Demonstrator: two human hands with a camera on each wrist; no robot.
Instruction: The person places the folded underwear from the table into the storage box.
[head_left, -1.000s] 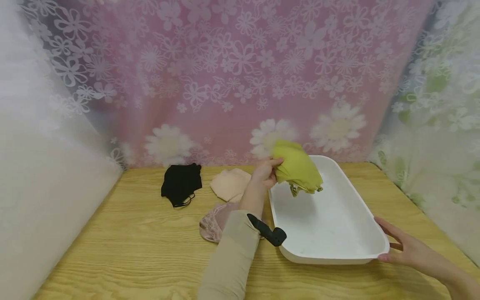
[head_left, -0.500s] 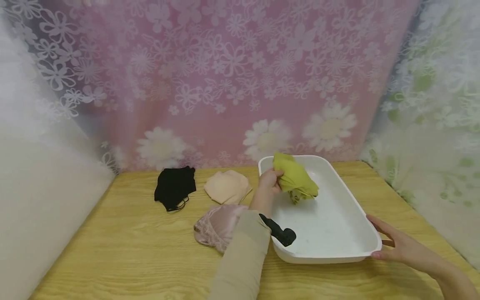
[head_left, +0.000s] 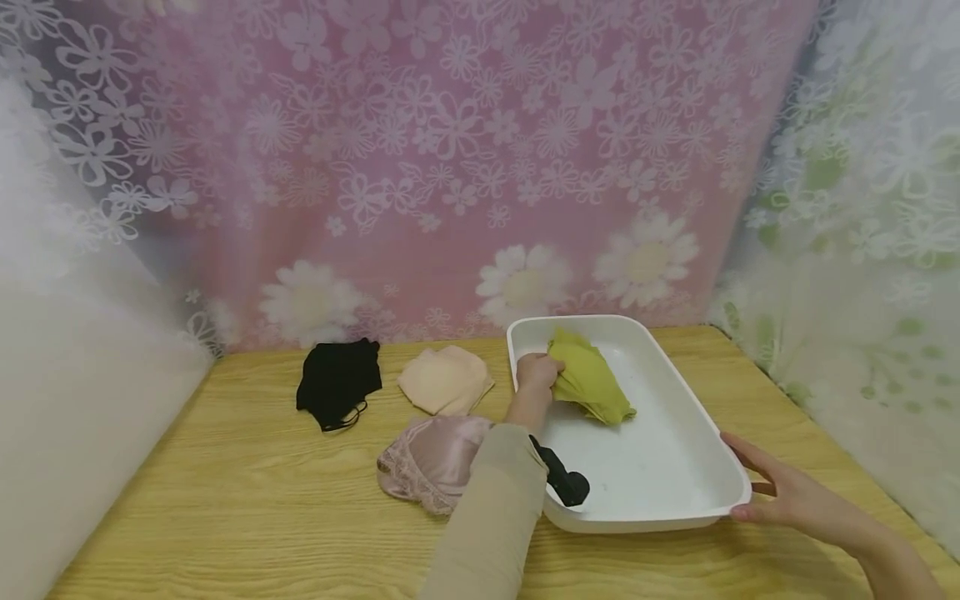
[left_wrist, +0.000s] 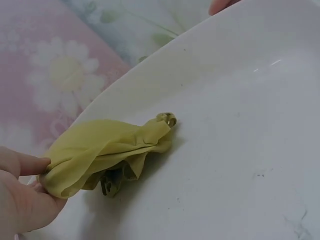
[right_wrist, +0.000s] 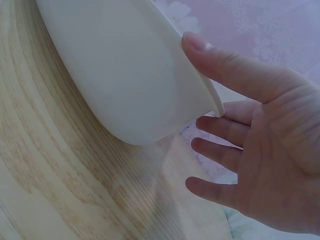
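Wood-grained, the bench (head_left: pixel 262 500) bears a white tray (head_left: pixel 660 462), and inside its far left part I see a yellow-green cloth (head_left: pixel 588 379) extending rightward from the left hand (head_left: pixel 537 372), whose fingers pinch its left end. At the tray's near right corner, the right hand (head_left: pixel 787 492) touches the rim, fingers spread and mostly straight.

The tub (head_left: pixel 645 471) is white, the bunched garment (head_left: pixel 588 379) yellow-green. Another garment (head_left: pixel 341 377) is black, a third garment (head_left: pixel 446 379) pale peach, and the bra (head_left: pixel 442 458) mauve with lace patterning. Yellowish wood grain covers the counter (head_left: pixel 262 517); the sleeve (head_left: pixel 487 521) is beige. White flowers pattern the pink curtain (head_left: pixel 420 208).
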